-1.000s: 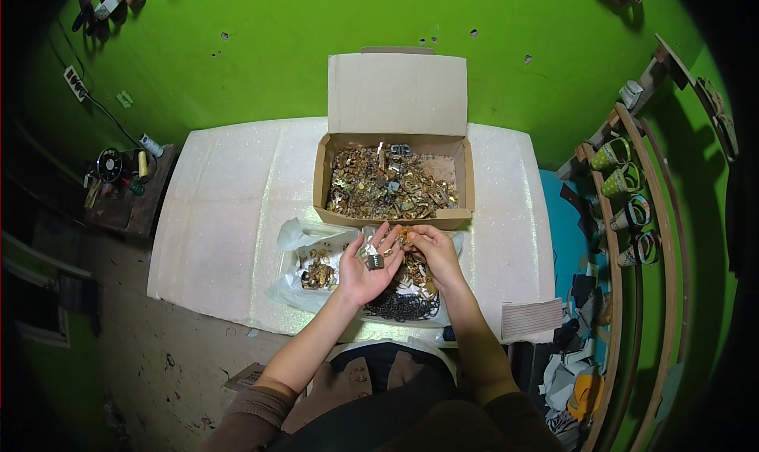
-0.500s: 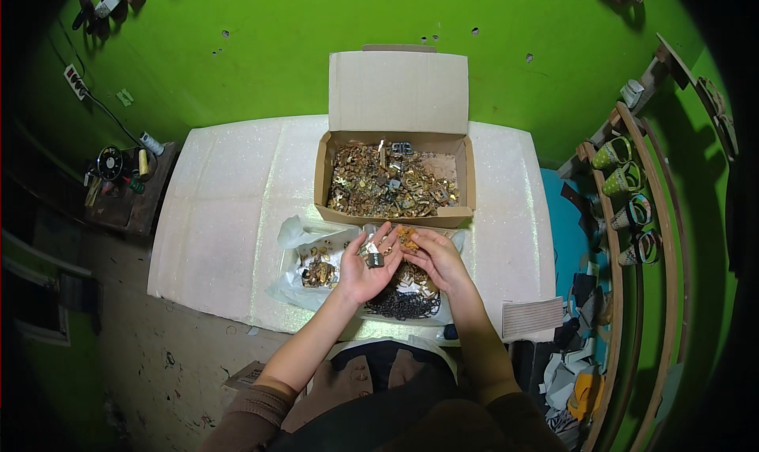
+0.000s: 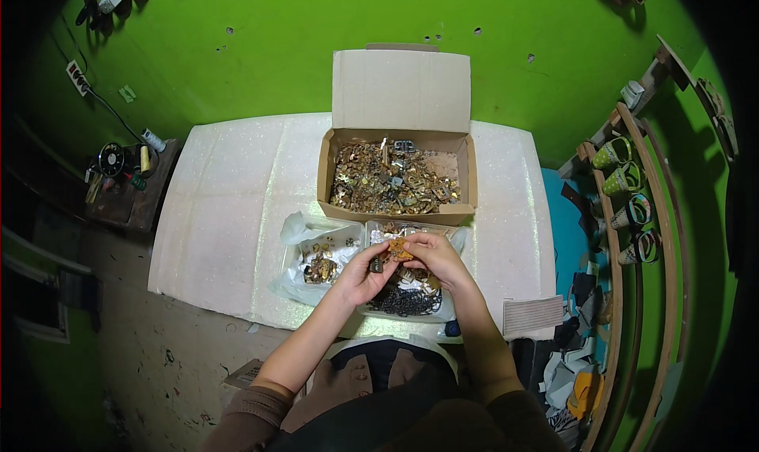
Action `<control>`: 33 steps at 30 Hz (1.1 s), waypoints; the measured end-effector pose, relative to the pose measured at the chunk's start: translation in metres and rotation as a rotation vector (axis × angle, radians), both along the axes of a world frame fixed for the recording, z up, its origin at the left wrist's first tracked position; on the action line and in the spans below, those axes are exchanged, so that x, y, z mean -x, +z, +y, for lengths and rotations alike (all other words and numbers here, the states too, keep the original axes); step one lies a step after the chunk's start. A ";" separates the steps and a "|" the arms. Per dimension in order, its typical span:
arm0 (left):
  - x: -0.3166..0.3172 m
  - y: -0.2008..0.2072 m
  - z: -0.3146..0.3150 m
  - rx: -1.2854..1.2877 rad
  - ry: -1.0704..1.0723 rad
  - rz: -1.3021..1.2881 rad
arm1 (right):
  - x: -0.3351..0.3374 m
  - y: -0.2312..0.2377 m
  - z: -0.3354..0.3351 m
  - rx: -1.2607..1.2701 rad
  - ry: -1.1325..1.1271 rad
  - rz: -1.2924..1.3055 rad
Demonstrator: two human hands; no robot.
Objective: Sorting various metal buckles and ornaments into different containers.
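Note:
Above the front trays my two hands meet. My left hand (image 3: pixel 364 280) is closed around a small dark, square-looking metal piece (image 3: pixel 376 264), with its fingertips at the edge of a rusty orange-brown piece (image 3: pixel 401 250). Between thumb and fingers my right hand (image 3: pixel 439 261) pinches that orange-brown piece; its exact kind is too small to make out. Behind the hands stands an open cardboard box (image 3: pixel 326 207) filled with mixed gold, brass and dark metal fittings (image 3: pixel 379 179). Below them, a clear plastic tray (image 3: pixel 368 229) holds metal bits and a heap of black rings (image 3: pixel 403 302), partly hidden by my hands.
A plastic-lined tray (image 3: pixel 291 232) with several gold pieces (image 3: pixel 319 269) sits left of my hands. All this rests on a white sparkly table (image 3: pixel 229 191). A ridged cardboard piece (image 3: pixel 531 318) lies at the right front corner. A wooden rack (image 3: pixel 607 215) with patterned shoes stands to the right.
My left hand has turned from an open palm, where the dark piece lay, to closed fingers around it. Both hands have come together at the orange-brown piece, which moved slightly lower.

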State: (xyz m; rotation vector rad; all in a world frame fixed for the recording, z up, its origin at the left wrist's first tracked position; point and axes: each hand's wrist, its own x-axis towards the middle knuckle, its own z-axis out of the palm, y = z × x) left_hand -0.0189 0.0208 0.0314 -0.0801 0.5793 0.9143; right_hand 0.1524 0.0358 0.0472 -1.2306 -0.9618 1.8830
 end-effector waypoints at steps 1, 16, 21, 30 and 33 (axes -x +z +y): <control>0.002 -0.001 -0.002 0.001 0.004 0.001 | 0.002 0.002 -0.001 -0.022 0.017 -0.022; 0.060 0.001 -0.032 0.094 0.230 -0.137 | 0.058 0.019 -0.012 0.116 0.121 0.259; 0.097 0.006 -0.035 0.125 0.317 -0.063 | 0.093 0.008 -0.011 0.130 0.142 0.287; 0.148 0.008 -0.036 0.182 0.353 -0.028 | 0.144 0.004 -0.013 0.162 0.119 0.245; 0.158 0.007 -0.034 0.159 0.325 -0.021 | 0.152 0.004 -0.017 0.143 0.097 0.236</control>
